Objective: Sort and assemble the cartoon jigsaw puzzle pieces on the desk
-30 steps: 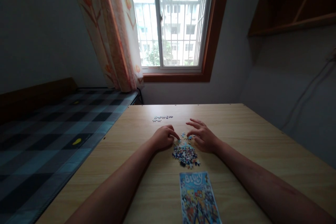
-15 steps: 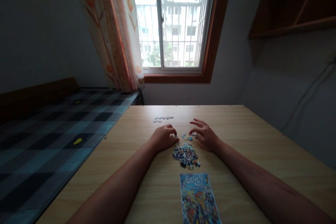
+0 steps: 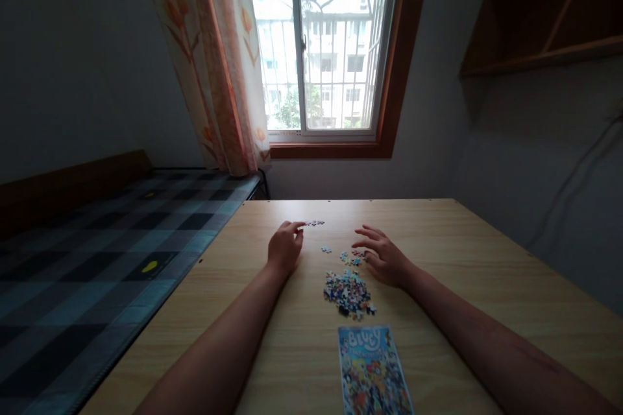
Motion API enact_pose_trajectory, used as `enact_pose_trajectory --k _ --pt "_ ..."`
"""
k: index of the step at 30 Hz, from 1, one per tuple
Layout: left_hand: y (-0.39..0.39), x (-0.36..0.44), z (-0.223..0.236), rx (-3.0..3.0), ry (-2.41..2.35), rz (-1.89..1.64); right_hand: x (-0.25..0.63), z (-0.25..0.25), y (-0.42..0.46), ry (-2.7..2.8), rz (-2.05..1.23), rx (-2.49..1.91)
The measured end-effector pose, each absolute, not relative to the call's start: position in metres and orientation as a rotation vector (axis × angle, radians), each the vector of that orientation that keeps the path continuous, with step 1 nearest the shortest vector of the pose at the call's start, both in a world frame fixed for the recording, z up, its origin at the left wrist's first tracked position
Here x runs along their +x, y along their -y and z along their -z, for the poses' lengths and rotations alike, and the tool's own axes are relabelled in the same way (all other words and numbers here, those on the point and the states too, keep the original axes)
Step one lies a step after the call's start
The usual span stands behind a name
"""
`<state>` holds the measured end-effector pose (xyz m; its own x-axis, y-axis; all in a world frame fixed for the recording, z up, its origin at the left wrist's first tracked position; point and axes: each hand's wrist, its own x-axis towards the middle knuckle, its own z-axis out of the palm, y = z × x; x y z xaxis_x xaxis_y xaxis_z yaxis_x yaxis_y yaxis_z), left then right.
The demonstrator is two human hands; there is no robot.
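Observation:
My left hand (image 3: 285,248) is at the left end of a short row of jigsaw pieces (image 3: 315,222) at the back of the table. Its index finger reaches toward the row, the thumb is apart below it, and nothing shows between them. The hand covers part of the row. My right hand (image 3: 387,258) rests with fingers spread at the right edge of a small cluster of loose pieces (image 3: 351,259). Between the hands lies a small light-blue group of pieces (image 3: 326,249). Nearer me is a heaped pile of mixed jigsaw pieces (image 3: 348,292).
A picture sheet marked "Bluey" (image 3: 374,369) lies in front of the pile on the wooden table (image 3: 462,337). Left of the table is a bed with a checked cover (image 3: 146,285). A window (image 3: 335,45) and curtain (image 3: 219,78) are behind; a shelf (image 3: 540,52) hangs at right.
My left hand has moved from beside the loose pieces, away and leftward, to the row, leaving the light-blue group in view. My right hand stays nearly in place. The view has tilted slightly up.

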<state>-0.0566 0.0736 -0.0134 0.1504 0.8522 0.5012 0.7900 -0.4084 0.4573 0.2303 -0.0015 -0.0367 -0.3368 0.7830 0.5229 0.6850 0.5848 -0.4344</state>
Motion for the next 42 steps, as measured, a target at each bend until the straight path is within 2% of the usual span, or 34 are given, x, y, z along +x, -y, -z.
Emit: enact_pose_trajectory --k 3,9,21,31,36,42 --pt "-0.087 -0.070 0.015 2.058 -1.802 -1.328 0.230 0.037 0.001 2.107 -0.241 -1.188" --pt "-0.097 -0.082 0.015 1.712 -1.956 -1.504 0.226 0.032 0.000 2.254 -0.392 -1.188" --pt "-0.098 -0.082 0.017 1.641 -1.941 -1.534 0.214 0.017 -0.040 2.379 -0.756 -1.198" --pt "-0.099 -0.082 0.019 1.620 -1.926 -1.532 0.167 0.027 -0.075 2.148 -0.427 -1.204" --pt "-0.099 -0.082 0.019 1.578 -1.913 -1.561 0.153 0.015 -0.098 2.245 -0.193 -1.336" --pt "-0.098 -0.082 0.018 1.561 -1.910 -1.533 0.136 0.001 -0.119 2.392 -0.095 -1.549"
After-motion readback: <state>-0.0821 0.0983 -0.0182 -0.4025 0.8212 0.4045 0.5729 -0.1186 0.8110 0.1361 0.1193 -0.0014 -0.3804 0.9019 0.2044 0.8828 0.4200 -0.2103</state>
